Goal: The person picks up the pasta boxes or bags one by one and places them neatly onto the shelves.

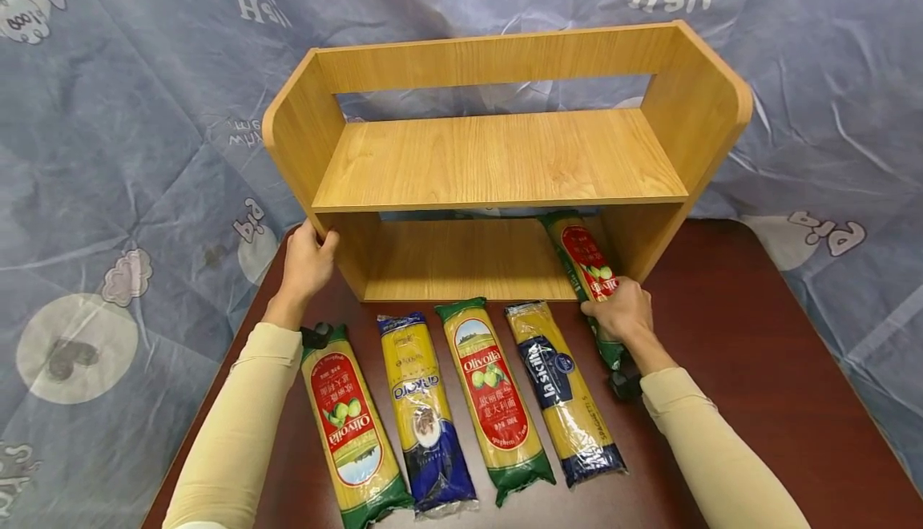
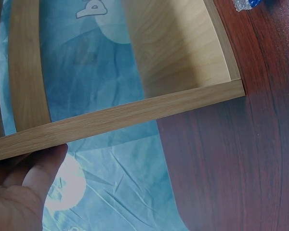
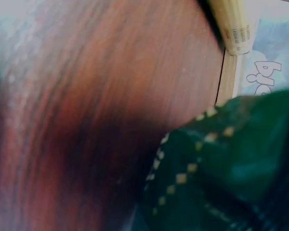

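My left hand (image 1: 308,260) grips the front edge of the left side panel of a wooden shelf (image 1: 497,156). In the left wrist view the fingers (image 2: 43,168) lie against the outer face of that panel. A green-ended spaghetti pack (image 1: 586,260) with a red label slants into the right end of the lower compartment, its near end sticking out over the front edge. Around its near part, my right hand (image 1: 622,312) holds the pack from above. The right wrist view has the pack's green end (image 3: 221,168) close up, blurred, with the hand out of sight.
In front of the shelf, on the dark red table (image 1: 750,353), lie a red-labelled pack (image 1: 353,425), a blue and yellow pack (image 1: 425,417), another red-labelled pack (image 1: 493,393) and a navy-banded spaghetti pack (image 1: 566,393). A printed grey-blue cloth (image 1: 144,168) hangs behind.
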`<action>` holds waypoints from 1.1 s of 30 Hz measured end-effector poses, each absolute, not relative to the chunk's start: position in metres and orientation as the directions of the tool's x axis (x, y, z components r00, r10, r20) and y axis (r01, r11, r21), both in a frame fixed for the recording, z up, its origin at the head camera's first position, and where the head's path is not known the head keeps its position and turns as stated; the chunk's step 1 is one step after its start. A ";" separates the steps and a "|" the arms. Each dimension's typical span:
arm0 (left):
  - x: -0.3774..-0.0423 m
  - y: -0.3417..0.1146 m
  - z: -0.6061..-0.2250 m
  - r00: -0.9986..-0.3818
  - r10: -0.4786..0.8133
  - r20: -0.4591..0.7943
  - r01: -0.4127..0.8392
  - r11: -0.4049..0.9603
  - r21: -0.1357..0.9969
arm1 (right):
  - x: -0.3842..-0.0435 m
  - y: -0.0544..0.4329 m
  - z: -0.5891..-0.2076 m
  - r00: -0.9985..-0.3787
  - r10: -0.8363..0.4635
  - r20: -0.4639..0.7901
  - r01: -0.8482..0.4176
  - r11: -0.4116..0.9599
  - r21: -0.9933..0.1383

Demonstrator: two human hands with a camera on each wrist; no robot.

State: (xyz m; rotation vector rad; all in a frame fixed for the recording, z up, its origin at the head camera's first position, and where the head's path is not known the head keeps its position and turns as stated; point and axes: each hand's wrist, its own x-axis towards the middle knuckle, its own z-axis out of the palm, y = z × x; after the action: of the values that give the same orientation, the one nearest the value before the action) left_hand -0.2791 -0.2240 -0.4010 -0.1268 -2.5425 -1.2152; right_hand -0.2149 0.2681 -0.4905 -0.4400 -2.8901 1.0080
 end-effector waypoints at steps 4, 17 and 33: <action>-0.279 -0.223 -0.403 -0.942 -0.063 0.330 0.217 0.635 0.741 | -0.216 0.270 -0.492 -0.959 0.281 -0.045 0.247 0.746 -0.618; -0.280 -0.222 -0.401 -0.940 -0.071 0.334 0.218 0.627 0.748 | -0.215 0.271 -0.488 -0.966 0.258 0.007 0.192 0.735 -0.651; -0.279 -0.222 -0.403 -0.940 -0.074 0.332 0.221 0.608 0.763 | -0.202 0.270 -0.497 -0.973 0.231 0.020 0.155 0.714 -0.683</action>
State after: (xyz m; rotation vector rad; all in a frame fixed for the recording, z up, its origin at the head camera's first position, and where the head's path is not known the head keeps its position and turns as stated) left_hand -0.2787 -0.2219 -0.4033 -0.1192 -2.5062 -1.2544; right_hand -0.2015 0.2701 -0.4968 -0.3172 -2.8113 1.1063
